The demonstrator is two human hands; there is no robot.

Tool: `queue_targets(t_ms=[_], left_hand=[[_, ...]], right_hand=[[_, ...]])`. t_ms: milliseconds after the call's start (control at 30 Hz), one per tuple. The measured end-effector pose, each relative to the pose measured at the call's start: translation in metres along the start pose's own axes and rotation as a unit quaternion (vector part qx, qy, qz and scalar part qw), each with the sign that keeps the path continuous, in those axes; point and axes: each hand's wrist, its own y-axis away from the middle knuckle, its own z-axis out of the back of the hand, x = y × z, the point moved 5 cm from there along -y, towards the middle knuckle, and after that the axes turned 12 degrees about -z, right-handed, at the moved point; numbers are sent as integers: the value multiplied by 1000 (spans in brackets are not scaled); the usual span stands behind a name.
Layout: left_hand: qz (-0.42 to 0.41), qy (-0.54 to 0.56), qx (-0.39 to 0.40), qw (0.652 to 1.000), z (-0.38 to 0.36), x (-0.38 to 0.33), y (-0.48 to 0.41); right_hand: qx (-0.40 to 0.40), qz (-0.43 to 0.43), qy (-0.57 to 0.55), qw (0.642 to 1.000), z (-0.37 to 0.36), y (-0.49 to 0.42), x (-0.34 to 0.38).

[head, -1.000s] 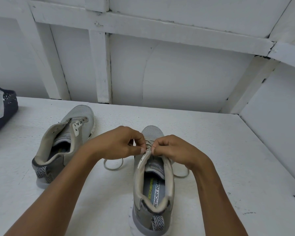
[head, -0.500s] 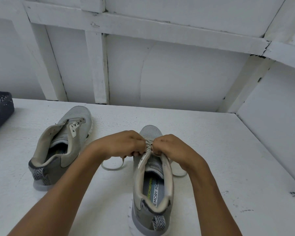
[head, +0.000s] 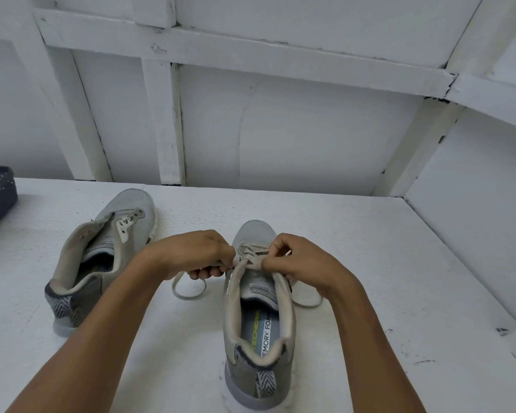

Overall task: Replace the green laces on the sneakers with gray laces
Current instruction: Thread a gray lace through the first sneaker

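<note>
I have both hands on the laced sneaker (head: pixel 259 338), which stands upright on the white worktop (head: pixel 370 263) with its heel toward me and its toe pointing away, so its long axis runs straight out from my view. The gray lace (head: pixel 251 254) crosses that axis at the top of the tongue, where it bunches into what looks like a knot. My left hand (head: pixel 191 254) comes at the knot from the left and my right hand (head: pixel 298 260) from the right, so neither is nearer. Both sets of fingers are curled tight. The left fingers (head: pixel 204 272) pinch the lace on their side of the knot, and the right fingers (head: pixel 276 248) pinch it on theirs.

A slack loop (head: pixel 188 290) of the lace lies on the worktop to the left of the shoe, below the left hand. Another loop (head: pixel 307 302) trails beside the right wall of the shoe. I judge the next pull should go outward, left and right, across the shoe.

Nothing is inside this sneaker except its printed insole (head: pixel 261 332). The second sneaker (head: pixel 102 257) sits well apart to the left, leaning over and open, and I can see no lace in its eyelets. I judge that shoe is not yet done. No green lace is in sight. A dark speckled object (head: pixel 0 198) is cut off at the far left edge, and I cannot tell what it is.
</note>
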Motion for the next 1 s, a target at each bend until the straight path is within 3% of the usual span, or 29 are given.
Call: queue_targets(t_ms=[233, 333, 500, 567, 767, 1000], left_hand=[[20, -52, -41, 998, 7, 21, 4], [24, -52, -89, 994, 15, 32, 6], [-26, -193, -192, 962, 29, 28, 11], [-42, -195, -219, 955, 32, 25, 14], [-3, -277, -218, 936, 34, 29, 14], [20, -411, -140, 901, 19, 47, -17]], right_hand=[[21, -12, -58, 998, 9, 9, -14], [19, 0, -58, 998, 11, 14, -16], [-36, 63, -77, 994, 17, 23, -11], [-42, 66, -65, 995, 16, 25, -13], [-86, 49, -57, 993, 13, 30, -18], [-98, 34, -69, 992, 10, 45, -21]])
